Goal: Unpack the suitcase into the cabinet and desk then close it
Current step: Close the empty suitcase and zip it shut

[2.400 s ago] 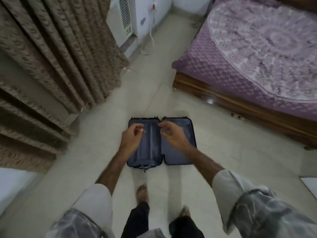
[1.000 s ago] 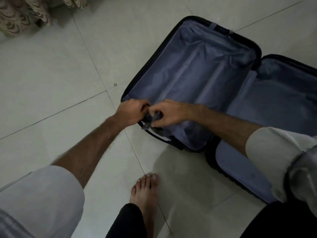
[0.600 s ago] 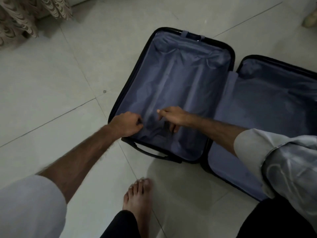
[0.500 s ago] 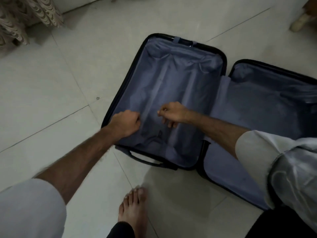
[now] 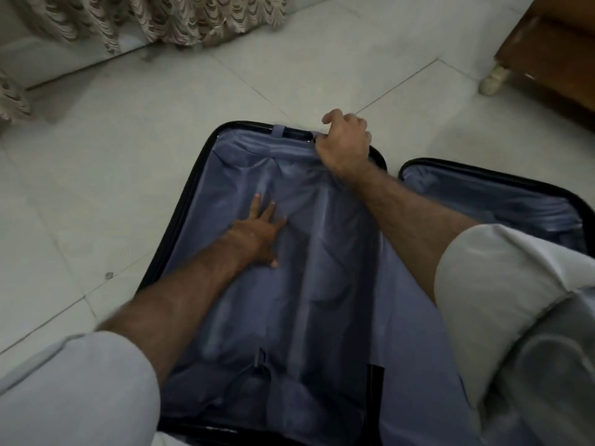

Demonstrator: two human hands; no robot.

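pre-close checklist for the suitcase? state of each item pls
1. Suitcase lying open flat on the floor: ok.
2. Left half free of loose items: ok, only lining shows.
3. Right half free of items: cannot tell, the right arm and sleeve cover much of it.
4. Right hand gripping the far rim: ok.
5. Left hand out of the shell: not ok, it presses flat on the lining.
6. Floor around the case free for folding: ok.

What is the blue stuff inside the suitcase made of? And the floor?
The suitcase lining looks like thin, slightly shiny fabric, perhaps nylon: it wrinkles under the left hand. The floor looks like smooth, pale glazed tile: straight joint lines cross it.
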